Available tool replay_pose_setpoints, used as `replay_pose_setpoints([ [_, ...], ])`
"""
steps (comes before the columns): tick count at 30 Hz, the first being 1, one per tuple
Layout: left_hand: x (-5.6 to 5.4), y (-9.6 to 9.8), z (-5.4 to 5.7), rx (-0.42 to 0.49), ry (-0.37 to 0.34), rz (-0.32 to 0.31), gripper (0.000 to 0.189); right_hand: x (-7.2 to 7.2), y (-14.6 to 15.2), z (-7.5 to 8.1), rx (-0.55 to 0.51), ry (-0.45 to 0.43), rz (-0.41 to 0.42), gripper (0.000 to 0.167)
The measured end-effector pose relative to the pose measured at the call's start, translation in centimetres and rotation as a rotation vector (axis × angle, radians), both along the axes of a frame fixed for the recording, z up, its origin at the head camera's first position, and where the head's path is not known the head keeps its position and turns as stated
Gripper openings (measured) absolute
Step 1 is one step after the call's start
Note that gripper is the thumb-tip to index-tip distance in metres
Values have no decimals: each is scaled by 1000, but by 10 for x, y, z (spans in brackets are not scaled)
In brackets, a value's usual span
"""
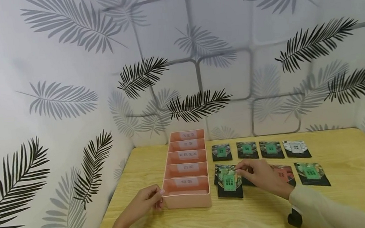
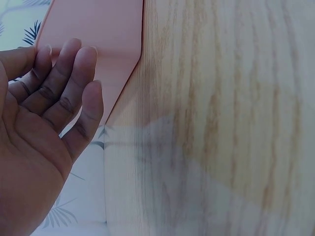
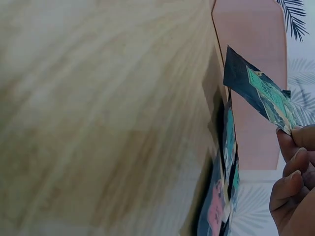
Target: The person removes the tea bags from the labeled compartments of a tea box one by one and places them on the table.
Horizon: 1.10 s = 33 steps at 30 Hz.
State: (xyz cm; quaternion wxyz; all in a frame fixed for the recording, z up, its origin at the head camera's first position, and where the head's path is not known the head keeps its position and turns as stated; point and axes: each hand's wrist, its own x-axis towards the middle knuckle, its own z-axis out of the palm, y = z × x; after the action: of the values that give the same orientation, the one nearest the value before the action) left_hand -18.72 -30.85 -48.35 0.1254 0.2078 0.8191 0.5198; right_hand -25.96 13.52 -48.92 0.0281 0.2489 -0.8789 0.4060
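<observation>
My right hand (image 1: pixel 264 176) pinches a black tea sachet (image 1: pixel 230 186) with a green label by its upper right corner. In the right wrist view the sachet (image 3: pixel 263 93) is raised off the wood, between thumb and forefinger. A long pink divided box (image 1: pixel 187 201) stands just left of it, its compartments running away from me with paper labels in Chinese on the dividers. At the box's near left corner, my left hand (image 1: pixel 146 202) holds the rim. The left wrist view has the thumb and curled fingers (image 2: pixel 83 64) at the box's edge.
Several sachets lie right of the box; the back row includes a white-topped one (image 1: pixel 296 149). Nearer are a red-labelled sachet (image 1: pixel 284 174), partly behind my right hand, and a green-labelled one (image 1: pixel 311 173). A leaf-patterned wall (image 1: pixel 229 117) borders the wooden table (image 1: pixel 245 218).
</observation>
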Motion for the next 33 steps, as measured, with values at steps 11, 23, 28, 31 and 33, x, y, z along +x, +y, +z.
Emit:
replay_pose_setpoints([
  [11,1,-6,-1,6,5,-2,36,9,-5,-18,11,-71,62,6],
  [23,2,-6,5,-13,36,-3,33,16,-9,-25,78,-87,45,5],
  [28,3,-8,7,-20,37,-11,34,17,-11,-28,94,-91,40,6],
  [31,4,-8,7,-27,41,-11,34,18,-12,-28,103,-86,37,7],
  [33,5,-9,6,-29,40,-12,34,18,-13,-28,104,-86,39,8],
])
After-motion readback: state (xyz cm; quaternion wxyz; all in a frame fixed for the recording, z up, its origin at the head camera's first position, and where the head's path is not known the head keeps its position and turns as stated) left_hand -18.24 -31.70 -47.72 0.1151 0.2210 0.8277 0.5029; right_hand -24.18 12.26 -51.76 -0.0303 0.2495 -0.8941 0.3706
